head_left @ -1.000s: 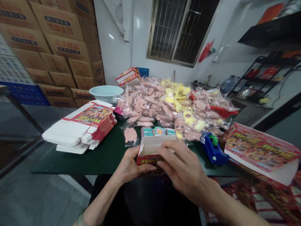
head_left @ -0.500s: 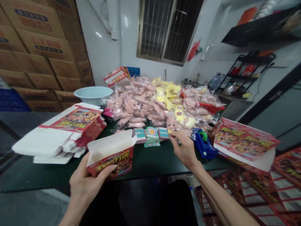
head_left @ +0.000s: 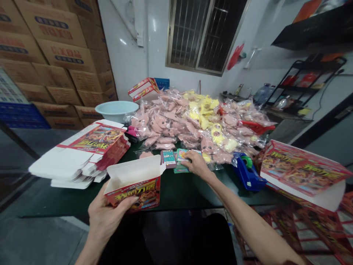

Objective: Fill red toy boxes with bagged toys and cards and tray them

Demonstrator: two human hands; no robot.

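An open red box [head_left: 146, 191] with a raised white flap is gripped by my left hand [head_left: 107, 208], thumb on its printed front. My right hand [head_left: 197, 163] reaches onto the small card stacks at the middle of the green table [head_left: 182, 195]. Its fingers are bent over the green cards [head_left: 181, 155]; whether they pinch a card is too small to tell. Just left of them lies a teal-topped card stack [head_left: 168, 158]. Behind the cards rises a heap of bagged pink plush pieces [head_left: 165, 125], with bagged yellow ones [head_left: 202, 108] among them.
Flattened red-and-white boxes [head_left: 96, 141] are stacked at left, near a pale blue basin [head_left: 117, 110]. At right are a blue tape dispenser [head_left: 248, 175] and a large red carton [head_left: 303, 169]. Brown cartons [head_left: 63, 55] stand behind on the left.
My right hand has moved left, from the right-hand card stack to the green cards. My left hand still holds the box. The view has shifted slightly.
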